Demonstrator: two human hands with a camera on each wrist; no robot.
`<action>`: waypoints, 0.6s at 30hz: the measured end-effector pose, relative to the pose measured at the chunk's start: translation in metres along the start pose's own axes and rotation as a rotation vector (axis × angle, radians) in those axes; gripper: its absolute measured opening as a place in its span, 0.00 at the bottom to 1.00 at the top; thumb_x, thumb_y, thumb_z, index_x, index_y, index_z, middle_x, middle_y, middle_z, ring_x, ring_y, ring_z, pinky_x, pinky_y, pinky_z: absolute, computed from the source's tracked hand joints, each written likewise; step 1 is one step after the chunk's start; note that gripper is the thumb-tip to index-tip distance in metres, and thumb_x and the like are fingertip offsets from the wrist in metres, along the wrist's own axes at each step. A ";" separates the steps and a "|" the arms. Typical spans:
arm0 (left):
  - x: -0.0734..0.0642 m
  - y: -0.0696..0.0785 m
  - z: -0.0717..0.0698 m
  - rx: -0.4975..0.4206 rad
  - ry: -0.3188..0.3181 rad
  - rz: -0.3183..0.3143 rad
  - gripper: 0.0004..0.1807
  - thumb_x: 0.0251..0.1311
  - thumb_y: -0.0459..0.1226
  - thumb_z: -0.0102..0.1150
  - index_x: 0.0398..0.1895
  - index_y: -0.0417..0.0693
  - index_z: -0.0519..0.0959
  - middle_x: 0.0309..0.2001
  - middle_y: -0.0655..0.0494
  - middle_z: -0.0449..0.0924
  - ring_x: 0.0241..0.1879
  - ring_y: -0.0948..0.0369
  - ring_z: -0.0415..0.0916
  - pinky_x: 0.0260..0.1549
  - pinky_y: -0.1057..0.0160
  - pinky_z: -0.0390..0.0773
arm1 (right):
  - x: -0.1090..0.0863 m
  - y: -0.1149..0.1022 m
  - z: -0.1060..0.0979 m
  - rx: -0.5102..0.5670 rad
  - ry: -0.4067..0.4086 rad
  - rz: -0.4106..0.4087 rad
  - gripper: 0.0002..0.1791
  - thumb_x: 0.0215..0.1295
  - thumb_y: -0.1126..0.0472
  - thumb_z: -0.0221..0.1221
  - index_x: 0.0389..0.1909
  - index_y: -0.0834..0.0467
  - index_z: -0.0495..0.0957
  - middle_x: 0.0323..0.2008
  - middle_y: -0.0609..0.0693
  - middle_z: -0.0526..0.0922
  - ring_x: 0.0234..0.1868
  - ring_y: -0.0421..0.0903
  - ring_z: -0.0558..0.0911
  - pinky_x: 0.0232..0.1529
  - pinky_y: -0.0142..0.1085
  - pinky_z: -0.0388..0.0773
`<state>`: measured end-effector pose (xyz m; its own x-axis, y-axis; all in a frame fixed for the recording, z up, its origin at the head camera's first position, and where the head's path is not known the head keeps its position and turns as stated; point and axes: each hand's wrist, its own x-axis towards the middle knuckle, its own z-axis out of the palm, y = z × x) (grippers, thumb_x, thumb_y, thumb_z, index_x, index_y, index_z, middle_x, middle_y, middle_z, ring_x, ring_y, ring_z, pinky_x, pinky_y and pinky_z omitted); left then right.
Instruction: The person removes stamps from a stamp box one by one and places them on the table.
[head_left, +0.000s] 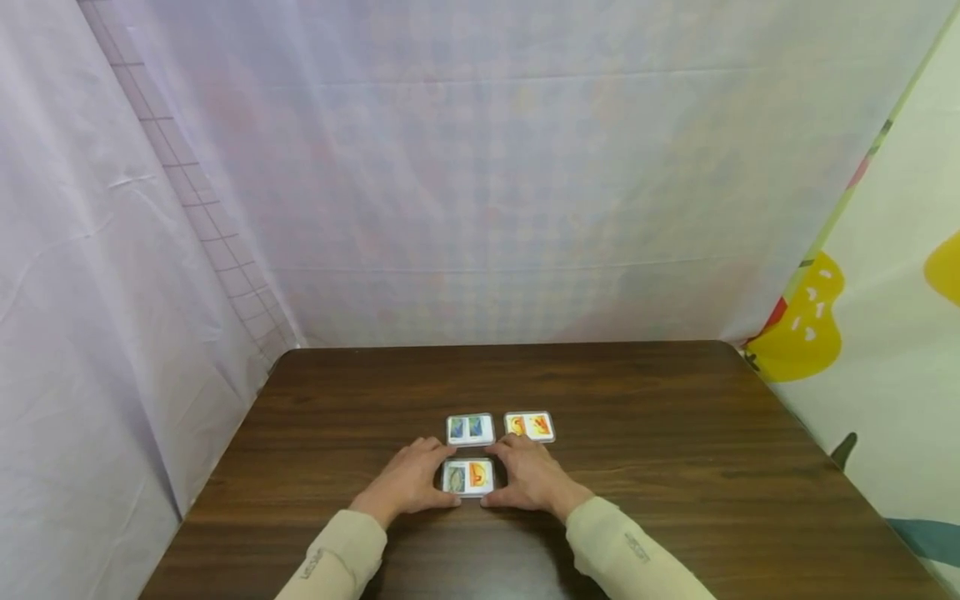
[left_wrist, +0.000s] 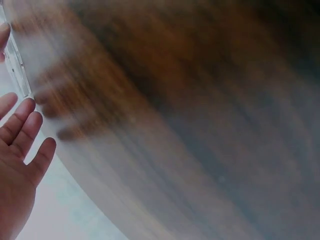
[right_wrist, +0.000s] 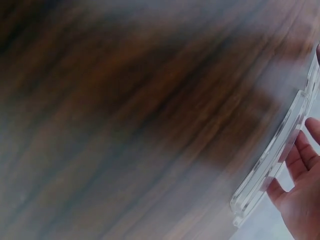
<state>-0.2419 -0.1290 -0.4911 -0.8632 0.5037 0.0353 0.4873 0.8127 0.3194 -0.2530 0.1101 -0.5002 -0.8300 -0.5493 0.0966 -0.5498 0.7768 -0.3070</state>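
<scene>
Midway between my two hands, a flat card in a clear case (head_left: 468,478) lies on the dark wooden table, showing a greyish picture beside an orange one. From its left side my left hand (head_left: 411,479) reaches round, thumb by the near edge and fingertips by the far edge. On the right, my right hand (head_left: 531,475) mirrors this with spread fingers. Whether fingertips touch the case cannot be made out. Behind lie a cased card with two blue-green pictures (head_left: 470,429) and a cased card with orange pictures (head_left: 531,427), partly covered by the right fingers.
The brown wood-grain table (head_left: 660,417) runs back to a pale hanging curtain (head_left: 487,208). White cloth (head_left: 75,292) hangs along the left side, and a fruit-printed cloth (head_left: 885,400) along the right.
</scene>
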 end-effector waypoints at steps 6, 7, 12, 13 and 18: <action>0.000 0.000 0.000 0.019 -0.003 0.005 0.42 0.48 0.56 0.73 0.62 0.41 0.75 0.52 0.51 0.76 0.54 0.53 0.72 0.58 0.48 0.70 | 0.003 -0.002 0.001 -0.010 -0.012 0.004 0.42 0.47 0.36 0.71 0.59 0.56 0.77 0.55 0.55 0.76 0.59 0.55 0.74 0.59 0.55 0.70; 0.001 0.000 0.001 0.021 -0.004 0.004 0.41 0.48 0.56 0.73 0.62 0.41 0.75 0.53 0.51 0.76 0.54 0.53 0.72 0.58 0.49 0.70 | 0.003 -0.002 0.001 -0.013 -0.011 -0.002 0.41 0.47 0.36 0.71 0.59 0.57 0.77 0.55 0.54 0.76 0.58 0.55 0.74 0.60 0.54 0.69; 0.002 -0.001 0.001 0.031 -0.010 0.007 0.39 0.48 0.55 0.73 0.61 0.42 0.77 0.52 0.51 0.76 0.53 0.54 0.72 0.58 0.49 0.70 | 0.005 -0.002 0.003 -0.009 -0.013 0.000 0.40 0.47 0.36 0.71 0.57 0.56 0.78 0.54 0.54 0.76 0.58 0.54 0.74 0.60 0.53 0.68; 0.002 -0.001 0.000 0.031 -0.011 0.009 0.39 0.49 0.55 0.73 0.60 0.42 0.77 0.52 0.51 0.76 0.53 0.54 0.72 0.58 0.50 0.70 | 0.005 -0.002 0.003 -0.006 -0.016 0.003 0.40 0.47 0.36 0.71 0.57 0.56 0.78 0.54 0.54 0.76 0.58 0.54 0.74 0.60 0.53 0.68; 0.002 0.000 -0.001 0.031 -0.013 0.020 0.37 0.49 0.54 0.73 0.58 0.42 0.78 0.50 0.51 0.76 0.51 0.54 0.72 0.56 0.50 0.71 | 0.006 -0.002 0.001 0.007 -0.023 0.008 0.38 0.47 0.39 0.72 0.56 0.56 0.79 0.54 0.55 0.76 0.58 0.56 0.74 0.58 0.55 0.69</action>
<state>-0.2437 -0.1278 -0.4900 -0.8516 0.5233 0.0294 0.5084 0.8111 0.2891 -0.2564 0.1048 -0.5002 -0.8318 -0.5504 0.0723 -0.5427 0.7788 -0.3146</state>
